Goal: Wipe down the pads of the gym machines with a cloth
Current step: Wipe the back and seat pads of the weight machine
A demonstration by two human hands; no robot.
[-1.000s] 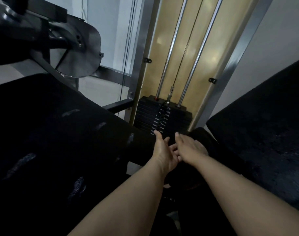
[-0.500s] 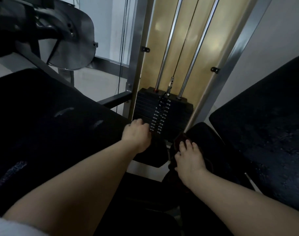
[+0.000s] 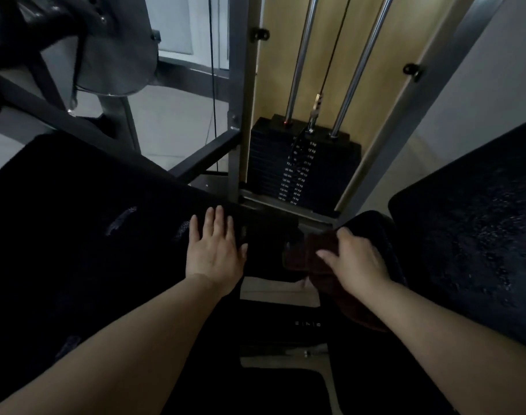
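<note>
My left hand [image 3: 215, 253] lies flat, fingers straight, on the near right corner of the large black pad [image 3: 76, 235] at the left. My right hand [image 3: 356, 259] grips a dark reddish-brown cloth [image 3: 321, 265] against a small rounded black pad [image 3: 378, 232] in the middle right. Part of the cloth hangs down below my right wrist. A second large black pad [image 3: 471, 241] rises at the right edge.
Straight ahead stands the weight stack [image 3: 300, 169] with two chrome guide rods [image 3: 300, 55] inside a grey steel frame [image 3: 237, 85]. A grey cam plate [image 3: 112, 49] hangs at the upper left. A dark footplate [image 3: 285, 324] lies below between my arms.
My left hand let go of the pad's edge, moved down and flattened on the left pad. My right hand shifted right and closed on the cloth. The view tilted downward.
</note>
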